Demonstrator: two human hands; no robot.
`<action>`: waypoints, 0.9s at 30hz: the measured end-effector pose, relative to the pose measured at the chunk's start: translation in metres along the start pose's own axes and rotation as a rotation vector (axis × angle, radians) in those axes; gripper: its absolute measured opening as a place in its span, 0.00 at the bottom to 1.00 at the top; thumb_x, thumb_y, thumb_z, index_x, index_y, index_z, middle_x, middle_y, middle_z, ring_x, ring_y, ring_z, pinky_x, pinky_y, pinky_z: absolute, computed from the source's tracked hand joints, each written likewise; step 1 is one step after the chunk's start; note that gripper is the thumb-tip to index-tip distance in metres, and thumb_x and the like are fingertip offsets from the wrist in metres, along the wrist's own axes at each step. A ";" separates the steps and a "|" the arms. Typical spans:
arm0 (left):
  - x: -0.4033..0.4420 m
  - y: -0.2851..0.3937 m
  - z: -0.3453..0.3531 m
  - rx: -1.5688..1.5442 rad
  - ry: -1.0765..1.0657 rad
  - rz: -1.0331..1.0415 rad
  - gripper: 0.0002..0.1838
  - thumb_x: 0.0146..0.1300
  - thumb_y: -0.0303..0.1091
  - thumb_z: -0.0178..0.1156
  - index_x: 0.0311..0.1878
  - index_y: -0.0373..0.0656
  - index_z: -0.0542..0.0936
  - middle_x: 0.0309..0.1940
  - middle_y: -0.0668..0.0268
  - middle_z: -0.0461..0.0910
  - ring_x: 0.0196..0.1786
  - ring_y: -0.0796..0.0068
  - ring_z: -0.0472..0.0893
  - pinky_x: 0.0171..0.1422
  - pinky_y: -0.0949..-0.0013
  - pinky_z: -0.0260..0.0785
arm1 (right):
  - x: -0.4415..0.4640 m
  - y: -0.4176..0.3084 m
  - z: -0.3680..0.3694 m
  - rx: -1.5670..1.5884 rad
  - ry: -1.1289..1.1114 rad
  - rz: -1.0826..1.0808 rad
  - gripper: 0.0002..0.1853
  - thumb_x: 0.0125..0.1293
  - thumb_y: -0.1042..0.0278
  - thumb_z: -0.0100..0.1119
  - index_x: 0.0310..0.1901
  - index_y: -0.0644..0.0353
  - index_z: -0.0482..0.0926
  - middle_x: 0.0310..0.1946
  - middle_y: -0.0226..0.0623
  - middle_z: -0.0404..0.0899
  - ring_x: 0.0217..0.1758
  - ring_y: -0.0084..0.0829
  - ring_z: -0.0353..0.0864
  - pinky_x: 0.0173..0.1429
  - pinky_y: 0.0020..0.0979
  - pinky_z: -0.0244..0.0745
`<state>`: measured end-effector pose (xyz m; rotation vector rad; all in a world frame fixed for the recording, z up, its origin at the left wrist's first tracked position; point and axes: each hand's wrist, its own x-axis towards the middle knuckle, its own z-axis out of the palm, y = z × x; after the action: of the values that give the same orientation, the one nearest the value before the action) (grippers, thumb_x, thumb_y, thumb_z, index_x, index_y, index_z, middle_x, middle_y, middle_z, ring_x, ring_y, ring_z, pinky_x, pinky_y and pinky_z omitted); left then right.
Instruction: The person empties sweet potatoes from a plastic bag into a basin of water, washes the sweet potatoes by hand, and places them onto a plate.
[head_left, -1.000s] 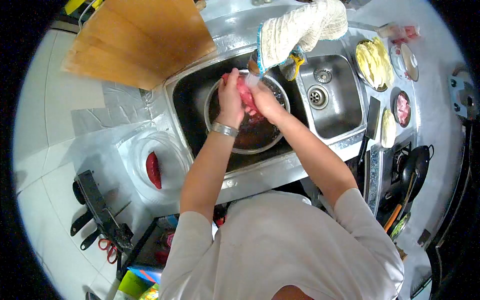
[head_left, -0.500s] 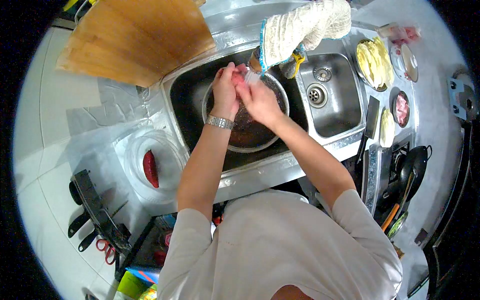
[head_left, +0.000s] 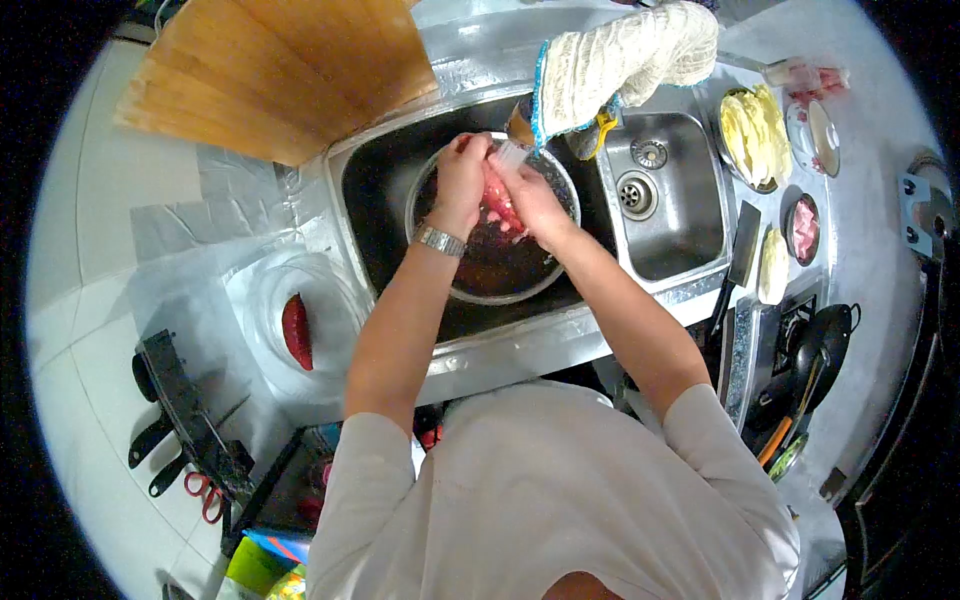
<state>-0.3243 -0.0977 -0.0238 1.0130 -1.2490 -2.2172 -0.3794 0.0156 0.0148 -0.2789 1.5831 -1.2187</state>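
My left hand and my right hand are closed around a wet, elongated red sweet potato, partly hidden by my fingers and blurred by splashing water. They are above a round metal basin with dark water in the larger sink. A stream falls from the faucet beside my right hand's fingers. A watch is on my left wrist. Another red sweet potato lies in a clear bowl left of the sink.
A knitted cloth covers the faucet arm. Wooden boards stand back left. Right of the small sink are a cleaver, cabbage leaves, pink meat and a wok. A knife rack is lower left.
My hands have shifted slightly apart, and more of the red sweet potato shows between them, with water splashing over it. The camera view has moved a little.
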 end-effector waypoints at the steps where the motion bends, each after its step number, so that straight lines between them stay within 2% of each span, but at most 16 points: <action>1: 0.004 -0.005 0.000 0.001 0.003 0.002 0.10 0.67 0.39 0.56 0.36 0.42 0.78 0.30 0.68 0.79 0.32 0.76 0.77 0.37 0.69 0.71 | 0.000 -0.001 0.006 -0.306 0.203 -0.089 0.28 0.72 0.41 0.46 0.49 0.62 0.76 0.30 0.49 0.82 0.33 0.42 0.85 0.34 0.40 0.79; 2: 0.005 -0.006 0.003 0.013 0.087 0.029 0.10 0.67 0.38 0.57 0.34 0.43 0.77 0.28 0.69 0.78 0.31 0.77 0.76 0.34 0.70 0.69 | 0.000 0.006 0.012 -0.592 0.387 -0.485 0.26 0.73 0.44 0.46 0.45 0.66 0.74 0.30 0.59 0.81 0.35 0.55 0.83 0.38 0.48 0.78; 5: 0.001 -0.004 0.009 -0.054 0.205 0.026 0.09 0.64 0.35 0.61 0.36 0.38 0.79 0.27 0.69 0.78 0.29 0.77 0.75 0.35 0.71 0.69 | -0.002 0.020 0.014 -0.598 0.476 -0.543 0.24 0.72 0.47 0.48 0.42 0.66 0.73 0.32 0.64 0.79 0.39 0.65 0.79 0.43 0.54 0.76; 6: -0.005 0.001 0.011 -0.025 0.173 -0.014 0.09 0.64 0.35 0.61 0.36 0.39 0.79 0.28 0.69 0.78 0.31 0.77 0.75 0.37 0.71 0.69 | -0.001 0.021 0.011 -0.684 0.443 -0.390 0.26 0.75 0.44 0.37 0.52 0.61 0.74 0.34 0.52 0.83 0.38 0.54 0.83 0.41 0.43 0.78; 7: -0.008 0.005 0.012 0.005 0.135 -0.052 0.08 0.64 0.35 0.61 0.36 0.40 0.79 0.29 0.69 0.78 0.32 0.78 0.76 0.38 0.71 0.69 | 0.002 0.018 0.003 -0.683 0.445 -0.394 0.26 0.75 0.44 0.37 0.52 0.61 0.74 0.34 0.52 0.83 0.38 0.54 0.83 0.41 0.43 0.78; 9: -0.011 -0.003 0.003 -0.081 0.026 -0.024 0.08 0.65 0.36 0.60 0.38 0.41 0.80 0.33 0.67 0.80 0.36 0.77 0.77 0.44 0.70 0.71 | 0.002 0.007 -0.012 0.223 -0.109 0.141 0.27 0.75 0.41 0.34 0.47 0.58 0.75 0.26 0.44 0.80 0.20 0.35 0.78 0.21 0.32 0.71; 10: -0.009 -0.004 -0.003 -0.237 -0.092 -0.112 0.09 0.66 0.37 0.60 0.40 0.42 0.79 0.35 0.66 0.80 0.38 0.75 0.78 0.46 0.69 0.71 | 0.001 0.004 -0.013 0.399 -0.169 0.233 0.27 0.75 0.40 0.33 0.43 0.56 0.75 0.22 0.35 0.76 0.12 0.20 0.66 0.13 0.23 0.57; 13: -0.019 0.015 -0.005 -0.447 -0.305 -0.280 0.11 0.68 0.40 0.58 0.45 0.42 0.78 0.39 0.63 0.82 0.42 0.71 0.81 0.51 0.65 0.73 | 0.006 0.004 -0.019 0.504 -0.383 0.296 0.27 0.75 0.40 0.33 0.44 0.55 0.75 0.22 0.34 0.76 0.12 0.22 0.66 0.14 0.24 0.60; 15: -0.012 0.006 -0.012 -0.411 -0.176 -0.233 0.11 0.68 0.38 0.59 0.46 0.41 0.78 0.39 0.62 0.82 0.42 0.70 0.81 0.50 0.64 0.74 | 0.012 0.009 -0.013 0.365 -0.321 0.243 0.29 0.74 0.39 0.34 0.44 0.58 0.75 0.23 0.36 0.76 0.14 0.22 0.69 0.17 0.24 0.64; 17: -0.005 -0.009 -0.012 -0.359 -0.025 -0.165 0.10 0.67 0.36 0.59 0.45 0.41 0.78 0.39 0.62 0.82 0.41 0.71 0.81 0.49 0.65 0.75 | 0.024 0.024 -0.007 -0.536 0.057 -0.215 0.32 0.73 0.37 0.35 0.45 0.63 0.77 0.27 0.46 0.80 0.21 0.35 0.80 0.27 0.35 0.75; 18: -0.002 -0.014 -0.011 -0.304 0.125 -0.096 0.09 0.67 0.35 0.60 0.45 0.40 0.78 0.39 0.62 0.82 0.40 0.71 0.81 0.48 0.66 0.76 | 0.011 0.012 0.009 -0.766 0.297 -0.392 0.33 0.73 0.38 0.36 0.46 0.65 0.78 0.34 0.57 0.81 0.35 0.52 0.84 0.41 0.47 0.78; 19: -0.001 -0.019 -0.011 -0.306 0.126 -0.097 0.09 0.67 0.35 0.60 0.45 0.40 0.78 0.39 0.62 0.82 0.40 0.71 0.81 0.48 0.66 0.76 | 0.000 -0.001 0.022 -0.840 0.351 -0.365 0.31 0.73 0.41 0.38 0.45 0.64 0.80 0.39 0.61 0.80 0.42 0.63 0.80 0.48 0.54 0.75; 21: -0.004 -0.012 -0.002 -0.437 0.219 -0.097 0.07 0.66 0.32 0.60 0.42 0.41 0.77 0.38 0.63 0.82 0.38 0.71 0.81 0.45 0.67 0.76 | 0.002 -0.001 0.023 -0.879 0.410 -0.410 0.28 0.73 0.44 0.40 0.44 0.63 0.81 0.38 0.61 0.80 0.40 0.62 0.80 0.46 0.54 0.76; 23: -0.017 -0.009 0.005 -0.329 0.272 -0.069 0.07 0.65 0.33 0.60 0.41 0.41 0.76 0.37 0.63 0.82 0.38 0.72 0.81 0.44 0.67 0.76 | 0.020 0.010 0.004 -0.898 0.306 -0.355 0.25 0.73 0.46 0.40 0.49 0.60 0.79 0.33 0.58 0.81 0.36 0.60 0.81 0.42 0.54 0.77; 25: -0.014 -0.016 0.003 -0.312 0.338 -0.017 0.08 0.65 0.33 0.61 0.42 0.41 0.76 0.36 0.65 0.81 0.37 0.72 0.81 0.43 0.68 0.76 | 0.056 0.052 -0.012 -1.052 0.348 -0.665 0.27 0.74 0.43 0.38 0.50 0.59 0.77 0.25 0.49 0.81 0.25 0.49 0.82 0.29 0.45 0.78; 27: -0.023 -0.009 0.005 -0.288 0.356 -0.020 0.09 0.64 0.35 0.61 0.42 0.41 0.76 0.37 0.66 0.80 0.38 0.73 0.80 0.43 0.68 0.74 | 0.031 0.006 -0.002 -0.172 -0.070 0.076 0.32 0.73 0.34 0.36 0.47 0.58 0.77 0.20 0.39 0.78 0.17 0.33 0.77 0.19 0.31 0.72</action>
<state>-0.3133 -0.0756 -0.0204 1.2335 -0.7446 -2.0374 -0.3915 -0.0017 -0.0084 -0.3642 1.6252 -1.0055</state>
